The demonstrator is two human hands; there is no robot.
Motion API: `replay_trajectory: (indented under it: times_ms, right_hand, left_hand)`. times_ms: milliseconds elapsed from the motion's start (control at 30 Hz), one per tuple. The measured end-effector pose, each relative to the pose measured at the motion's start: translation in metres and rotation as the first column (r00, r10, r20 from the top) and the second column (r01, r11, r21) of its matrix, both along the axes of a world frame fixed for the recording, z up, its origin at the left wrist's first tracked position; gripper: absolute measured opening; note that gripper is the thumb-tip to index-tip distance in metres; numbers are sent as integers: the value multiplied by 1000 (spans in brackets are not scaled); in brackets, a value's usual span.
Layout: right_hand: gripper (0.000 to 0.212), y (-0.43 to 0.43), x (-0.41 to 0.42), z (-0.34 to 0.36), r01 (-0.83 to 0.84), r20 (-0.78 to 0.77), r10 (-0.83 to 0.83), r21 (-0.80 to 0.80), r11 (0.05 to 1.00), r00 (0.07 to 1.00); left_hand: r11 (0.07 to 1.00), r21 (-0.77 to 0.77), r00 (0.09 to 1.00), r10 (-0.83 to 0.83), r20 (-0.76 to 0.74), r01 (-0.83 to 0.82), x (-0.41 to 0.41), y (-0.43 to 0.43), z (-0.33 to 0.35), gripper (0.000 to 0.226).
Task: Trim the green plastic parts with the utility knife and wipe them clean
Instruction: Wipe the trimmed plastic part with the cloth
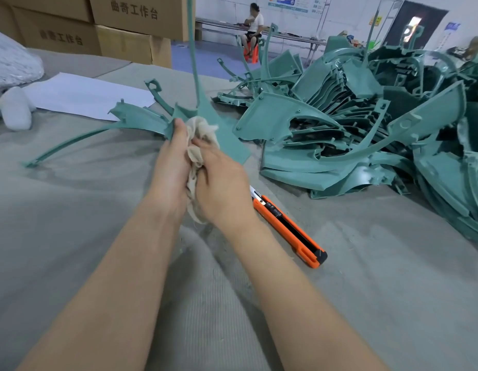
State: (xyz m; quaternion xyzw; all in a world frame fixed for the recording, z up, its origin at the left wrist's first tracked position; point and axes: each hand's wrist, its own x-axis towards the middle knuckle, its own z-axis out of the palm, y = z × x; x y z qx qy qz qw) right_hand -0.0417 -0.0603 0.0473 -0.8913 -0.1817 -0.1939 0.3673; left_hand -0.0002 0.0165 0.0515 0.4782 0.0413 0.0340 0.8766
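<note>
Green part (141, 121) in left hand (168, 170), rag (203, 127) right hand (221, 180).

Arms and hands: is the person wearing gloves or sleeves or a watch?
No. Both arms are bare right up to the left hand and the right hand: no gloves, no sleeves in view, no watch, bracelet or rings showing.
</note>
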Motion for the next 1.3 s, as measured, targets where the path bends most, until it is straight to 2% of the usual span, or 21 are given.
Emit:
replay_trajectory:
  times_ms: [100,233,300,367,433,500,533,600,667,700,800,900,1000,1067,1100,1167,1233,1300]
  right_hand:
    - [48,-14,7,0,91,16,-92,34,995,996]
    - [50,-38,22,-3,285,14,-287,66,956,958]
    - [52,-55,26,-7,380,-52,-377,63,923,925]
    - [45,-74,27,-10,461,-184,-442,81,883,878]
    - [41,-86,26,-7,446,-303,-356,317,837,884]
    - [34,-94,27,0,430,-320,-294,562,706,901]
    - [28,-97,27,4,405,-315,-260,623,669,913]
    - [27,-101,24,10,259,-296,-65,685,681,953]
    - [35,-100,21,10,141,-320,89,629,764,943]
    - [38,-99,19,10,124,-337,101,585,802,936]
    - [22,-85,21,11,218,-246,-118,432,875,962]
    - [42,-79,25,11,343,-163,-303,369,864,939]
    - [46,-89,26,9,423,-237,-350,514,746,906]
    - [41,-96,25,7,495,-316,-384,636,592,867]
    - [37,-98,25,6,508,-347,-382,700,501,856]
    - [26,-97,25,5,479,-380,-313,803,354,870]
    - [14,-88,26,7,414,-376,-180,866,279,909]
    - [16,-81,27,7,355,-337,-114,893,278,935]
  left_hand:
    - [997,-20,996,-80,35,80,-6,-10,0,42]
    - [993,104,995,-71,72,64,-12,-20,0,33]
    - [986,144,990,-102,95,88,-14,-19,1,32]
    - [981,156,982,-139,126,119,-13,-14,3,30]
    - [981,129,981,-161,111,146,-11,-8,5,35]
    - [975,101,977,-205,63,198,-10,-3,5,39]
    - [964,111,968,-247,32,242,-11,-1,3,38]
    - [923,150,935,-353,-40,354,-12,3,1,33]
    - [888,154,901,-425,-88,434,-13,8,0,33]
    - [877,143,888,-448,-101,458,-13,9,1,33]
    - [856,119,863,-491,-123,504,-13,11,0,33]
    - [844,72,846,-525,-92,532,-13,14,2,36]
    - [780,12,778,-626,56,626,-16,14,5,54]
    - [710,-82,709,-677,197,700,-20,7,6,68]
    - [698,-118,702,-671,239,707,-22,0,6,75]
    - [724,-115,727,-646,233,680,-24,-16,3,80]
    - [808,40,793,-585,168,588,-25,-32,-2,59]
    - [868,219,863,-481,153,445,-25,-41,-6,23]
